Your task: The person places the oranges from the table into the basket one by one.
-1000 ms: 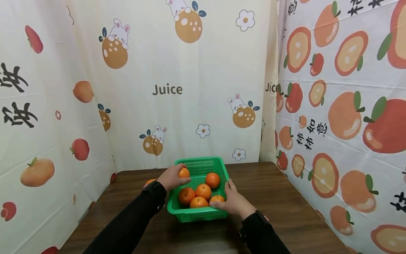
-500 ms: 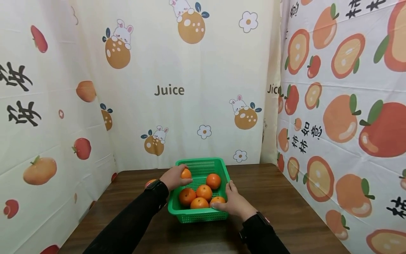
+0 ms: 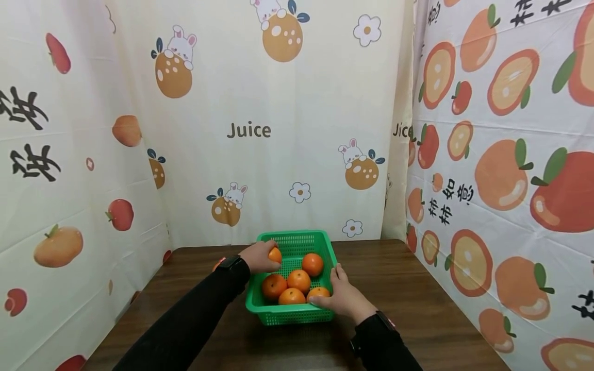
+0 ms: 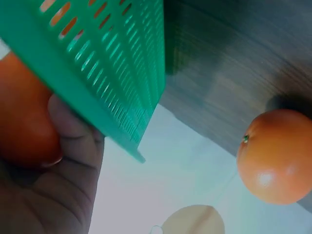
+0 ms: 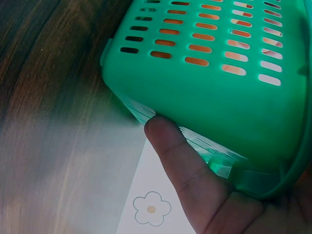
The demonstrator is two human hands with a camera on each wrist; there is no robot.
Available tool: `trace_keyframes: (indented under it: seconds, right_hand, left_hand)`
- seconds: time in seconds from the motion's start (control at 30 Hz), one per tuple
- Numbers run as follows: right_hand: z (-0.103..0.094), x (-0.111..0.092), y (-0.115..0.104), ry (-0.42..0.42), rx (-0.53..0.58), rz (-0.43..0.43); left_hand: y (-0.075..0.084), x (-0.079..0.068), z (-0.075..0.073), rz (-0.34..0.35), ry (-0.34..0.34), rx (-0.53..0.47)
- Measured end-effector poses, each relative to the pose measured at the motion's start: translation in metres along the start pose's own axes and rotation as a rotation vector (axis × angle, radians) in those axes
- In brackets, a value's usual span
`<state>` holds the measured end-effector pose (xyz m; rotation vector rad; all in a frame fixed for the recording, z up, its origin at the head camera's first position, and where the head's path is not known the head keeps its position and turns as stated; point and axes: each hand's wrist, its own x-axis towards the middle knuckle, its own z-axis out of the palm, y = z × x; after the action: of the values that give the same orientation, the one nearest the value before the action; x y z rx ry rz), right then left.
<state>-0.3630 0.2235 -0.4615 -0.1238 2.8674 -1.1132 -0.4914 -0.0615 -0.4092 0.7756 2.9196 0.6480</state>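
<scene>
A green plastic basket [image 3: 297, 313] with slotted walls holds several oranges, among them one orange [image 3: 312, 264] near its right wall. At the basket's left rim my left hand [image 3: 258, 257] grips another orange [image 3: 276, 254], partly hidden by the fingers. That held orange [image 4: 24, 117] shows against the palm beside the rim in the left wrist view. My right hand [image 3: 345, 294] holds the basket's front right corner, thumb over the rim and fingers along the outer wall. One finger [image 5: 170, 146] lies along the basket wall [image 5: 195, 107] in the right wrist view.
A loose orange [image 4: 278, 156] sits on the table outside the basket, mostly behind my left wrist in the head view. The brown wooden table [image 3: 380, 273] ends at a fruit-printed curtain [image 3: 297, 154]. More printed cloth [image 3: 510, 232] hangs along the right.
My left hand has edged slightly right over the basket with its orange, and the wrist has turned a little. The right hand keeps its hold; the basket stays about where it was.
</scene>
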Motion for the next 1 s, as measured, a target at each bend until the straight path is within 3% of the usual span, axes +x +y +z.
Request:
trace_keyframes:
  seconds: [0.23,0.73,1.0]
  right_hand:
    - [-0.004,-0.004,-0.006,0.009,0.003,0.0]
    - [0.002,-0.004,-0.001,0.01,0.019,0.006]
    - [0.002,-0.004,-0.002,0.014,0.012,0.005]
  left_hand:
    - [0.001,0.005,-0.008,-0.025,-0.036,-0.071]
    - [-0.013,0.023,0.006,-0.051,-0.054,0.009]
    - [-0.018,0.03,0.01,-0.093,-0.088,-0.098]
